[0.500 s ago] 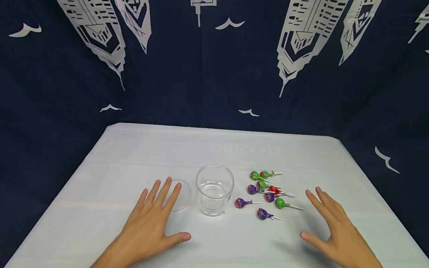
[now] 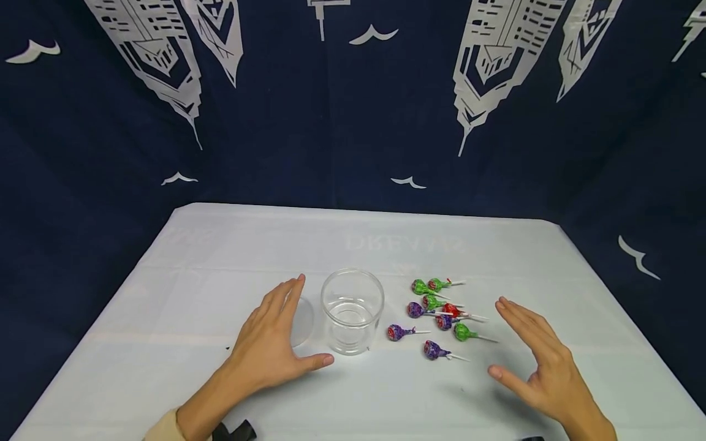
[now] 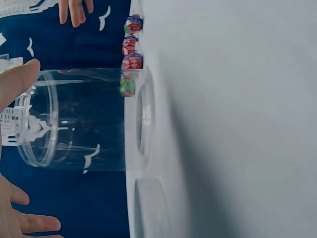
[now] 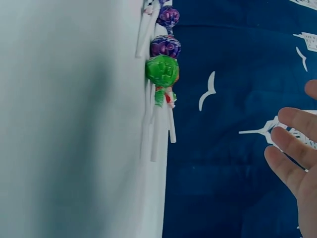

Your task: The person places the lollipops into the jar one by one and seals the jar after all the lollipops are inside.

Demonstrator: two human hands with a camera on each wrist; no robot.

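Observation:
A clear, round jar (image 2: 352, 315) stands upright and uncovered in the middle of the table. My left hand (image 2: 270, 346) is just left of it, thumb apart from the fingers and holding nothing. Partly hidden behind those fingers, a clear round lid (image 2: 303, 321) lies flat on the cloth. To the jar's right several wrapped lollipops lie loosely grouped, among them a purple lollipop (image 2: 432, 350), a green lollipop (image 2: 463, 332) and a red lollipop (image 2: 451, 310). Right of the group, my right hand (image 2: 546, 361) hovers over the table, fingers extended, with nothing in it.
A white cloth covers the table (image 2: 265, 239). Behind it hangs a dark blue curtain (image 2: 331, 122) printed with white buildings and birds. A black strap end (image 2: 237, 432) shows near the left wrist at the bottom edge.
My left hand has moved right, closer to the jar, and its spread fingers have come together. The right hand has shifted slightly left and up, its fingers closer together. The jar and lollipops stay put.

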